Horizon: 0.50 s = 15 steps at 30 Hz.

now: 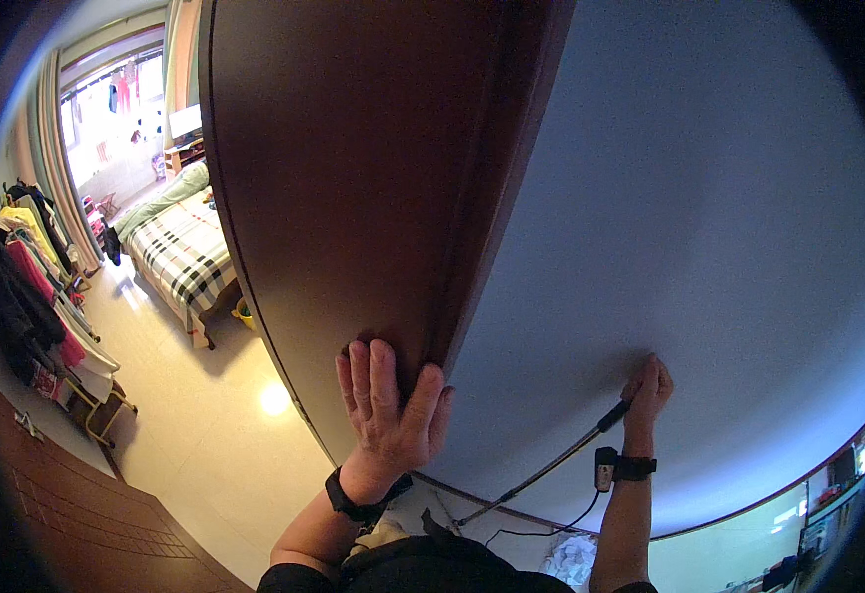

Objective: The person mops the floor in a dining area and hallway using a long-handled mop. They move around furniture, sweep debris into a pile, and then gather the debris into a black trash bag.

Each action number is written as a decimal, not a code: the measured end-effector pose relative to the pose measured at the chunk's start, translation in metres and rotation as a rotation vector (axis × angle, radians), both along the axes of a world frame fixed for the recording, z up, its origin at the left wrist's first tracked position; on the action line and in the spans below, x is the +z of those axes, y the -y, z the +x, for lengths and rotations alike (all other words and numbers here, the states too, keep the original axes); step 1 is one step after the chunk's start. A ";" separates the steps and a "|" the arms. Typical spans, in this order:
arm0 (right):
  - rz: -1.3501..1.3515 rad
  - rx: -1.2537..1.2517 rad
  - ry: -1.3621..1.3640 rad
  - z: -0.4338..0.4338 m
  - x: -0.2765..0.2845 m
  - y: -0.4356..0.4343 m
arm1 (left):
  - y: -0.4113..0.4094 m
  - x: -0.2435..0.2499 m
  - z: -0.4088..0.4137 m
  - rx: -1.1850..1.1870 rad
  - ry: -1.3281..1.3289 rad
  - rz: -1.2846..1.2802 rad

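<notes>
My left hand [395, 415] lies flat against a dark brown wooden door-frame panel [358, 185], near its right edge. Its fingers are extended and the thumb stands apart. My right hand [647, 389] is closed around the black grip of a thin metal rod [551, 463], close to the pale wall [670, 222]. The rod slants down to the left, and its lower end sits by my body, where I cannot tell what it joins. Black straps circle both wrists; the right one carries a small boxed device [604, 469] with a black cable.
Left of the panel, a tiled floor [188, 445] leads to a bed with a checked cover [180, 244]. Clothes [25, 282] hang on a rack along the left wall. A brown door [99, 519] is at lower left. A whitish bundle [570, 560] lies low near my right arm.
</notes>
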State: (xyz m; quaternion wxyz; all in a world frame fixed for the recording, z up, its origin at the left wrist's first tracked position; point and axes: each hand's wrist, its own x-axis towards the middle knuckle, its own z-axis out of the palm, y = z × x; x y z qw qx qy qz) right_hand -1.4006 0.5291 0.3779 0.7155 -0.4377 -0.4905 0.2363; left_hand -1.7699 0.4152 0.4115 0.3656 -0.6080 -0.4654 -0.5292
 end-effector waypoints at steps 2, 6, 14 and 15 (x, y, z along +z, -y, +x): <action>0.009 0.020 -0.011 0.000 0.000 0.001 | -0.001 -0.001 0.001 -0.004 0.001 0.010; 0.026 0.001 0.008 -0.003 0.001 -0.001 | -0.004 0.001 0.002 -0.002 0.007 0.029; 0.060 0.028 0.035 -0.001 0.002 0.000 | -0.002 0.000 -0.001 0.003 0.003 0.011; 0.053 0.017 0.036 -0.004 0.002 0.000 | -0.001 0.000 -0.001 0.006 -0.003 0.011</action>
